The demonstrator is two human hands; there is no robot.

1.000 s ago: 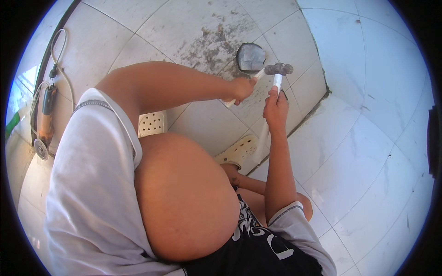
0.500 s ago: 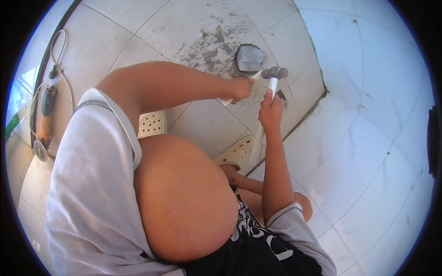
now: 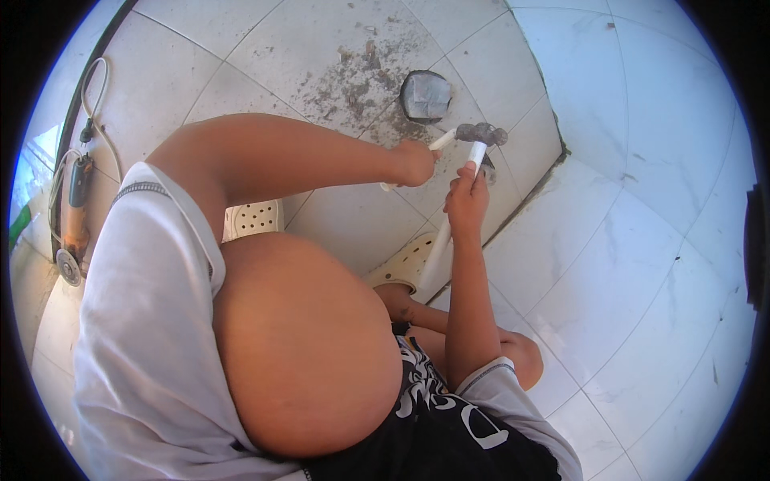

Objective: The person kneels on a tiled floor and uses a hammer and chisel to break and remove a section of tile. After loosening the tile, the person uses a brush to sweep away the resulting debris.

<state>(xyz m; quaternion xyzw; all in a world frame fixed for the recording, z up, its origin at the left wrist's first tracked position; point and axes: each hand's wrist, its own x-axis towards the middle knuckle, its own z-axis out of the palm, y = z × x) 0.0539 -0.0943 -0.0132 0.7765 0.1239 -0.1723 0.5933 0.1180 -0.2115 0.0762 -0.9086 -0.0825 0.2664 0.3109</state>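
Note:
In my right hand (image 3: 468, 196) is a ball-peen hammer (image 3: 482, 134) with a dark metal head and a long white handle. The fingers wrap the handle a little below the head. My left hand (image 3: 415, 163) closes around a slim whitish rod (image 3: 443, 139), whose kind I cannot make out; its far end lies beside the hammer head, and I cannot tell whether they touch. Just beyond both hands, the tiled floor (image 3: 353, 204) has a rounded cut-out (image 3: 426, 96) with grey material inside. A smaller dark opening (image 3: 489, 168) is partly hidden behind the hammer handle.
Rubble and dust (image 3: 353, 84) spread over the tiles left of the cut-out. At far left lies an angle grinder (image 3: 76, 204) with its disc and cable. My cream clogs (image 3: 255, 218) stand close to the hands. White marbled tiles (image 3: 609, 264) adjoin on the right.
The view has shifted slightly. Both hands, with the hammer and the rod, have come a little nearer to me relative to the cut-out. Both grips are unchanged.

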